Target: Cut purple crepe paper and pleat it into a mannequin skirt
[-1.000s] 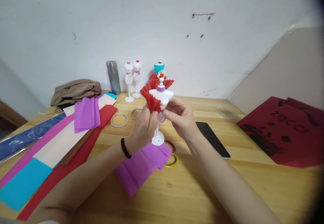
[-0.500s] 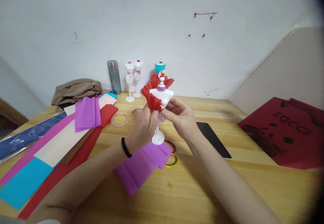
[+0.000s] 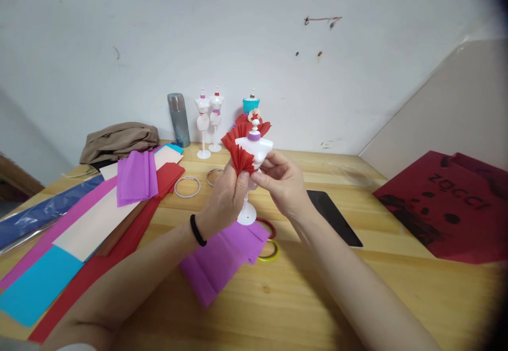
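Observation:
A small white dress form point(image 3: 259, 147) with a purple neck band is in the middle, above the table and slightly tilted. Pleated red crepe paper point(image 3: 240, 160) fans out over its left side, gathered at the waist. My left hand point(image 3: 223, 198), wearing a black band at the wrist, pinches the gathered paper against the form. My right hand point(image 3: 289, 188) is closed at the other side of the waist, thumb in front and fingers behind. The thumbs nearly meet at the waist. Below the round base lies a folded purple crepe sheet point(image 3: 222, 266).
Coloured paper strips point(image 3: 95, 229) cover the left of the table point(image 3: 317, 303). Behind stand two bare dress forms point(image 3: 203, 123), one dressed in blue and red point(image 3: 251, 105), and a flask point(image 3: 179, 120). Bangles point(image 3: 270, 251) lie nearby. A phone point(image 3: 335, 218) and red bag point(image 3: 440, 208) are at right.
Both hands keep their hold at the waist with hardly any movement. The dress form leans very slightly more to the right.

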A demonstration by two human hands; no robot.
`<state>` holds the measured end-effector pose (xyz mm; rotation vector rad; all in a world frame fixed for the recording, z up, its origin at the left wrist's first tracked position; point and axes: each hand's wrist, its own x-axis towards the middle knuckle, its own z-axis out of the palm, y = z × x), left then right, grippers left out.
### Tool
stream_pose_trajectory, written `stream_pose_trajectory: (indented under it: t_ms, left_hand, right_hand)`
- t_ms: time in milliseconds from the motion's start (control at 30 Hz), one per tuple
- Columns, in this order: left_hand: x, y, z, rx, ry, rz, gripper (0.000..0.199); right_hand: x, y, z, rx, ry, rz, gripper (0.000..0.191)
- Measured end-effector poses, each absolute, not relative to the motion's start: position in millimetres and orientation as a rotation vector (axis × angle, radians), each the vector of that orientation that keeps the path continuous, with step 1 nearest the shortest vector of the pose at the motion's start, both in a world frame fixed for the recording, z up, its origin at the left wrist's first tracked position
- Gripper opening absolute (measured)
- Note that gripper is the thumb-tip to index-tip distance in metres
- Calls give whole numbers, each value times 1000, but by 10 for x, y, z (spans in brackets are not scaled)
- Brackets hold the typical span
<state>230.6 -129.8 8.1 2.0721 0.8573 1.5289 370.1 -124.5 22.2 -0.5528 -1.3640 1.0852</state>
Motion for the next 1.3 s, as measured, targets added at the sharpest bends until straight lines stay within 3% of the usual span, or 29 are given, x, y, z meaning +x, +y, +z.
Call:
stream_pose_trajectory:
  t_ms: [367,633,867,1000,1300]
  left_hand:
    - [2306,-1300,115,2033,833,1503,35]
    - [2242,-1236,87,1929,826,1519,19]
    - [2218,-1203,37,1808,792,1821,30]
    - [2218,-1225,30,1786,803,1982,22]
    - [2224,-1211,36,1791,807,1982,15]
  right_hand:
    - [3624,-1289,230,-588,-1298,1013,35]
    - [3611,-1296,212,-612,-1274,1007,35]
    - [3609,-1303,217,-608,-1251,1016,34]
    - [3614,-1297,214,-598,-1254,1031,33]
    - [3614,-1307,224,-597,-1266,1039,34]
